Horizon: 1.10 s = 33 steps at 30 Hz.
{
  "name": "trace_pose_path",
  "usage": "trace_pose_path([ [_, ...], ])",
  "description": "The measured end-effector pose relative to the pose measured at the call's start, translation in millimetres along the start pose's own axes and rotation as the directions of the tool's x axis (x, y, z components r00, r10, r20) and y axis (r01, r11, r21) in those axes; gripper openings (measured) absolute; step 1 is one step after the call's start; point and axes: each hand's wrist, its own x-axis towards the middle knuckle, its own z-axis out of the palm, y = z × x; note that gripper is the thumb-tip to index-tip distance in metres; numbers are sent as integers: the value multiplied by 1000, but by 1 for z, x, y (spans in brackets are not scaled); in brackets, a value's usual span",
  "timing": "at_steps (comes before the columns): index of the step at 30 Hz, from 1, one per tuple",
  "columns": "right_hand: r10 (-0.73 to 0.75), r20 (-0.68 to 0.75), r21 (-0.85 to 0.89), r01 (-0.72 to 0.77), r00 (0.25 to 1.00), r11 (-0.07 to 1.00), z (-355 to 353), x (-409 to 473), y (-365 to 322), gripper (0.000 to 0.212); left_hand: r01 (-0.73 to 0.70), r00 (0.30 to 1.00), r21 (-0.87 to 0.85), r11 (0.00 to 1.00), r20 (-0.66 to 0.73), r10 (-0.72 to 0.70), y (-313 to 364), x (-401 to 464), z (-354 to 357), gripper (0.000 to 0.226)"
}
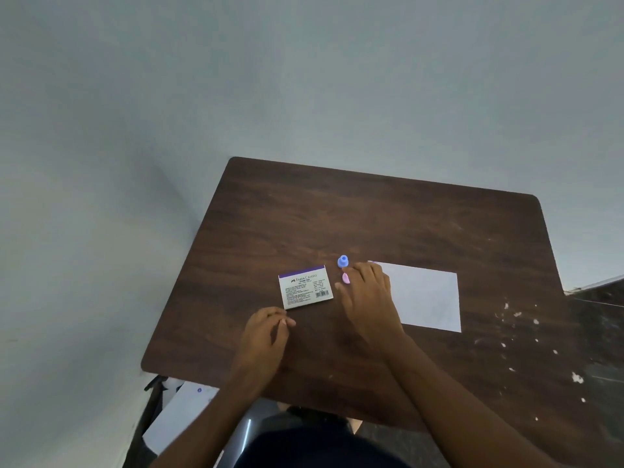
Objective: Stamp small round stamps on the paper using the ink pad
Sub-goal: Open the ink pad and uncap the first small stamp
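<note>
Just beyond the right grip (366, 292) lies the pink stamp (346, 278).

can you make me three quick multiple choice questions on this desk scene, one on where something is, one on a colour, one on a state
1. Where does the sheet of paper lie relative to the ink pad box?
A. To its right
B. To its left
C. Under it

2. What colour is the small round stamp standing alone beyond the right hand?
A. Green
B. Blue
C. Yellow

3. What state is the ink pad box in?
A. Open, pad exposed
B. Lifted off the table
C. Closed, lying flat

Answers:
1 A, the paper sits right of the box, past the right hand.
2 B, its body is blue.
3 C, only its printed face shows, and the left hand is near it.
</note>
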Motion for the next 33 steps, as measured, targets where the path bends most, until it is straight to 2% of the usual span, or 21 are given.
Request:
trace_pose_path([
  [4, -13, 26, 42, 12, 1000, 999, 0, 4, 7, 30, 111, 993, -34, 993, 41, -110, 0, -13, 6, 21],
  [7, -98, 80, 11, 98, 992, 995, 6, 3, 14, 38, 212, 977, -77, 974, 42, -209, 2, -15, 10, 37],
  [9, -122, 152, 21, 120, 981, 992, 14, 4, 16, 41, 219, 975, -76, 973, 33, -218, 3, -14, 12, 37],
  [11, -101, 237, 47, 93, 966, 995, 22, 5, 16, 45, 187, 982, -36, 982, 36, -186, 3, -9, 13, 31],
  [13, -83, 297, 67, 66, 951, 996, 31, 5, 16, 44, 93, 994, 47, 995, 48, -95, 1, 2, 13, 27],
  [15, -57, 335, 90, 28, 941, 996, 39, 5, 14, 41, 13, 998, 105, 994, 64, -20, -3, 20, 13, 32],
  [18, 41, 364, 90, -79, 931, 993, 50, 5, 9, 41, 13, 993, 179, 984, 111, -33, -10, 52, 14, 55],
  [21, 144, 365, 95, -190, 920, 977, 55, 4, 1, 45, -45, 982, 330, 943, 188, -19, -17, 79, 18, 82],
  [24, 211, 374, 102, -266, 903, 959, 58, 1, -4, 51, -72, 979, 421, 904, 201, -15, -22, 94, 23, 101],
  [27, 253, 375, 124, -319, 892, 940, 63, 3, -7, 56, -70, 966, 420, 905, 257, -44, -31, 99, 27, 110],
  [33, 263, 380, 124, -330, 887, 936, 73, 4, -13, 55, -86, 964, 295, 952, 266, 5, -45, 102, 25, 99],
])
